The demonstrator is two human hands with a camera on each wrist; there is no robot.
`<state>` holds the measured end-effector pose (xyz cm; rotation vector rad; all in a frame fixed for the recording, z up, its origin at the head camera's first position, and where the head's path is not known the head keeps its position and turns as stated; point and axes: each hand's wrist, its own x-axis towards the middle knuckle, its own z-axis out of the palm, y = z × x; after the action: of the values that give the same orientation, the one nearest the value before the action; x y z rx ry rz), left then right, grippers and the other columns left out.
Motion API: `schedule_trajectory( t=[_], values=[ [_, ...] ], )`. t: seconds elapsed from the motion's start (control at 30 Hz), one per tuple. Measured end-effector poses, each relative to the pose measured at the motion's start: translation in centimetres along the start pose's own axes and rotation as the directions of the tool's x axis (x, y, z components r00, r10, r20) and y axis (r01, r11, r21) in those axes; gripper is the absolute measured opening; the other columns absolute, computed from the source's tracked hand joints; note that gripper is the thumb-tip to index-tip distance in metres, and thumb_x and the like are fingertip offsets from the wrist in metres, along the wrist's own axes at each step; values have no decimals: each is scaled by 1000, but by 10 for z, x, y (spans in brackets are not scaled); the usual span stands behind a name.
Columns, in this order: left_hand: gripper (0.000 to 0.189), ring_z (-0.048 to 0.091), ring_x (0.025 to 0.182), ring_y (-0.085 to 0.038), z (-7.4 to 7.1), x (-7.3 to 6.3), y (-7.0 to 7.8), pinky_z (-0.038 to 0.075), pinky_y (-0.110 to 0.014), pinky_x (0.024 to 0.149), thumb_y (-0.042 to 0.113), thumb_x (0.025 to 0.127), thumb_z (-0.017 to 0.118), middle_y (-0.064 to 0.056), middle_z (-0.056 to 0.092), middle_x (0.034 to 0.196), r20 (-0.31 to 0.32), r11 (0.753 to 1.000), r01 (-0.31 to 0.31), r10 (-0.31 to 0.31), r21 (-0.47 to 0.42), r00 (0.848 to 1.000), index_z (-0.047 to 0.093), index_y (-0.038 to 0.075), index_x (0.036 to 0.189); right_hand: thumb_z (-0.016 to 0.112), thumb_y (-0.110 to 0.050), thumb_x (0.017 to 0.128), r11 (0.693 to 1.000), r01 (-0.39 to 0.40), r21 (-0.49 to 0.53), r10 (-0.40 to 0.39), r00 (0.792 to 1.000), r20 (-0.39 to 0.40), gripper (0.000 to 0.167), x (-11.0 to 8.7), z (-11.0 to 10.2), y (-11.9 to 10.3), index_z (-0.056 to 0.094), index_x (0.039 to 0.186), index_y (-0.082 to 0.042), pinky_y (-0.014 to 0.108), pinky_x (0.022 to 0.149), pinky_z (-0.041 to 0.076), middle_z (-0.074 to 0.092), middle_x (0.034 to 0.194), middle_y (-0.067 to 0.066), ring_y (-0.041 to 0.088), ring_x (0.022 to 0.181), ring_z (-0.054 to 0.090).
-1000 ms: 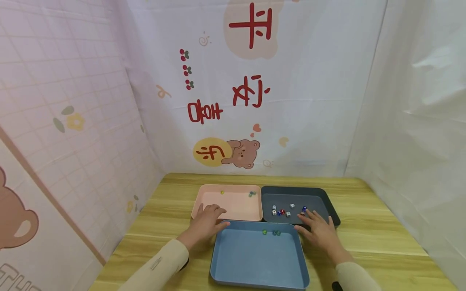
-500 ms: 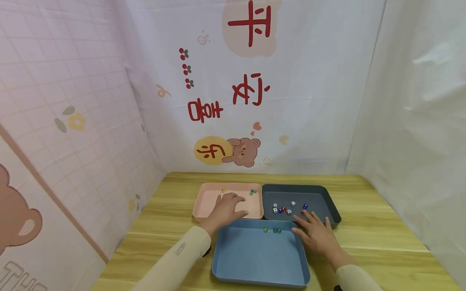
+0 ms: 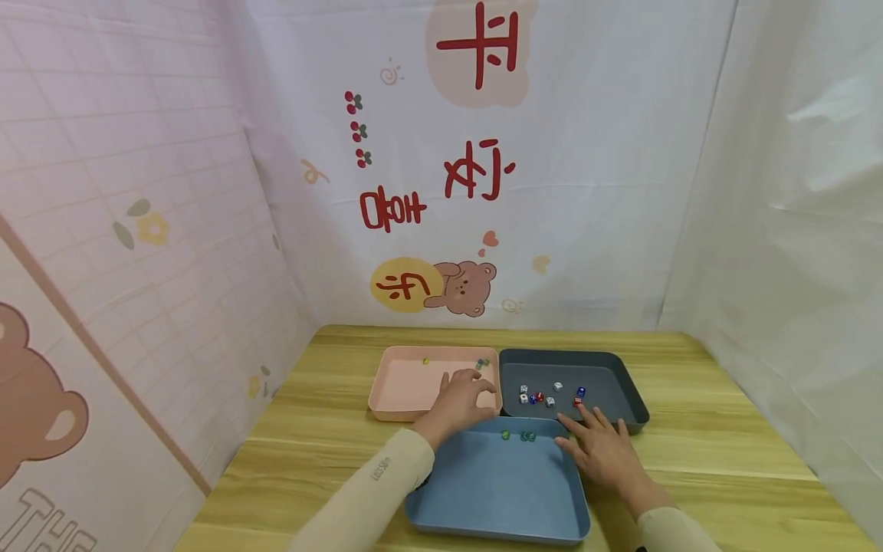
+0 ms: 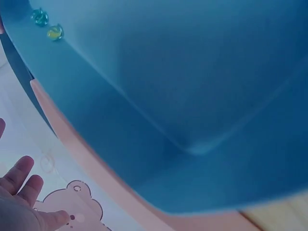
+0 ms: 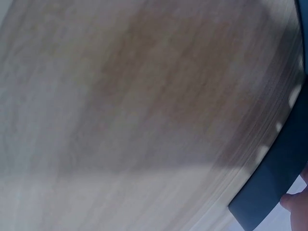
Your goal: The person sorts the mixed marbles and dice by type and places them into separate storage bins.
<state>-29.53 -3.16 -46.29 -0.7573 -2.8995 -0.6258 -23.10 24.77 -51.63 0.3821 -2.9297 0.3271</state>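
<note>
My left hand (image 3: pixel 457 406) hovers over the front right of the pink tray (image 3: pixel 386 383), thumb and fingers apart, with nothing visible between them. Just past its fingertips lie several small green and blue glass marbles (image 3: pixel 480 363); a yellow marble (image 3: pixel 425 360) sits farther left. My right hand (image 3: pixel 607 454) has its fingers spread over the front rim of the dark tray (image 3: pixel 621 383), near a red die (image 3: pixel 577 402). In the blue tray (image 3: pixel 503 491), a yellow-green marble (image 3: pixel 506 435) and teal marbles (image 3: pixel 527 436) lie along the far wall.
White dice (image 3: pixel 549 402) and blue dice (image 3: pixel 582 392) lie scattered in the dark tray. All three trays stand close together on the wood-grain table (image 3: pixel 717 445). A printed white cloth (image 3: pixel 593 169) encloses the back and sides.
My left hand has moved right, from the pink tray's front left corner toward its right end, near the marbles. My right hand has barely moved.
</note>
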Motion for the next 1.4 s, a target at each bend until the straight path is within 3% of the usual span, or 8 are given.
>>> schedule_trajectory(
  t=[0.17, 0.43, 0.93, 1.4],
  values=[
    [30, 40, 135, -30, 10, 1, 3, 17, -69, 110, 35, 85, 79, -12, 54, 138, 3, 999, -19, 20, -32, 1000, 75, 21, 111, 51, -56, 97, 1000, -2, 11, 2, 1000, -1, 57, 0, 2, 3, 60, 139, -18, 78, 99, 22, 46, 146, 25, 53, 134, 37],
    [22, 34, 139, -29, 25, 2, 8, 13, -68, 112, 34, 84, 80, -9, 51, 141, 61, 998, -70, 70, -6, 996, 79, 24, 104, 55, -52, 98, 1000, -17, 23, 17, 1000, -1, 54, 1, 6, 5, 59, 140, -19, 78, 101, 20, 45, 147, 25, 53, 135, 36],
    [16, 32, 142, -32, 50, -1, 5, 19, -67, 111, 41, 80, 82, -6, 50, 145, 51, 985, -71, 63, 155, 997, 80, 32, 93, 54, -53, 98, 999, -26, 33, 26, 1000, -5, 54, -2, 7, 7, 60, 140, -20, 78, 102, 19, 46, 147, 24, 53, 136, 34],
    [15, 32, 142, -34, 56, -3, 4, 19, -69, 110, 40, 80, 82, -5, 50, 145, 49, 979, -96, 88, 179, 995, 81, 32, 92, 55, -54, 97, 999, -18, 44, 19, 1000, -25, 54, -1, 8, 9, 60, 139, -20, 77, 102, 19, 47, 146, 23, 52, 136, 35]
  ],
)
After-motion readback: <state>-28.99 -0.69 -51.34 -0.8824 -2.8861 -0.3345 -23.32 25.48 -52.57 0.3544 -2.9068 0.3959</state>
